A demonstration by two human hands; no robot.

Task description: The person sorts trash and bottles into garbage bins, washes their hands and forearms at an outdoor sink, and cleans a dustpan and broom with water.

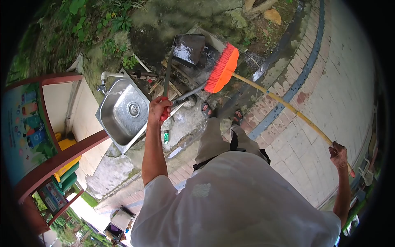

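My left hand (159, 110) is wrapped round the red grip of a long-handled dustpan, beside the sink. Its dark pan (189, 48) is wet and shiny and hangs over a low concrete basin (214, 40). Out to the right, my right hand (338, 155) grips the wooden handle of a broom (284, 102) near its red-tipped end. The broom's orange head (227, 71) is raised, its red bristles facing the dustpan and apart from it.
A stainless steel sink (119, 111) with a tap (102, 87) stands left of my left hand. A grey drain pipe (191, 93) runs near my feet. Wet brick paving (296, 70) lies right, plants (119, 20) grow at upper left, and a red-framed board (31, 127) stands far left.
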